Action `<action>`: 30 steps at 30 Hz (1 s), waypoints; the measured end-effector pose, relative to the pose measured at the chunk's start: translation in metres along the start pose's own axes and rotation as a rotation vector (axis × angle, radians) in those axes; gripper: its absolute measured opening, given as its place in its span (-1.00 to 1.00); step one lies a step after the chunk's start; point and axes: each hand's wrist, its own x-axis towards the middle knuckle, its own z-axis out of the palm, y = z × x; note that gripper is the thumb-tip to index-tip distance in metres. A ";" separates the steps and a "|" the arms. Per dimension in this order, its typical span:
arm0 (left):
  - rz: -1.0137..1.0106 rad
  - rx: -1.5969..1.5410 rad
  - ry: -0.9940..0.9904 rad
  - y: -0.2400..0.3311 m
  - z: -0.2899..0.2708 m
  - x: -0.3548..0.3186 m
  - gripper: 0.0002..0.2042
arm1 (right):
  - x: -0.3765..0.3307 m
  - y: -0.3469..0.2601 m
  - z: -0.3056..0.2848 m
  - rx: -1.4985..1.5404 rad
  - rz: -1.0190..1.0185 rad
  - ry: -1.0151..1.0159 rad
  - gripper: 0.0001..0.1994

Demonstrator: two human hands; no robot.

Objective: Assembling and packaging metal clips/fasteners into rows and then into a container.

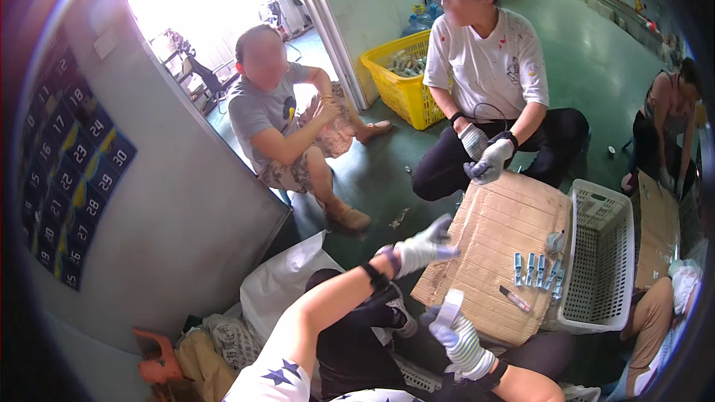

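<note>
Item: my left hand [424, 247], gloved in white and grey, raised over the near-left corner of the cardboard sheet [491, 253], fingers loosely spread, holding nothing that I can see. Item: my right hand [458, 335], gloved likewise, pinching a small white strip-like piece [450, 307] between thumb and fingers, held upright just off the near edge of the cardboard; what the piece is I cannot tell. Item: a row of small blue-and-white packets [536, 269] lying side by side on the cardboard near its right edge, with one dark slim stick [515, 298] just in front of them. Item: a white plastic basket [596, 268] tipped on its side, touching the cardboard's right edge. Item: a person in a white shirt crouched opposite, gloved hands [484, 156] together at the far edge of the sheet. Risks, as I judge them: the cardboard appears to rest loosely, so a knock from either side could tilt it and slide the packets off toward the basket or floor; thick gloves could let the thin white piece slip from my pinch; my free hand, sweeping back, could scatter the row.
</note>
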 end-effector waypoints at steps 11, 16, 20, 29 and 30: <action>-0.125 -0.517 -0.465 -0.056 0.037 -0.118 -0.37 | -0.020 0.031 0.050 -0.062 -0.029 0.125 -0.72; -0.129 -0.386 -0.392 -0.071 0.038 -0.094 -0.50 | -0.015 0.060 0.049 0.000 -0.044 0.166 -0.69; -0.160 -0.356 -0.226 -0.119 0.061 -0.096 -0.66 | -0.013 0.078 0.034 0.042 0.055 0.183 -0.72; -0.390 -0.663 -0.150 -0.160 0.075 -0.104 -0.80 | -0.008 0.101 0.015 0.019 0.163 0.123 -0.71; -0.409 -0.662 -0.131 -0.160 0.079 -0.104 -0.80 | -0.008 0.093 0.014 -0.058 0.192 0.071 -0.68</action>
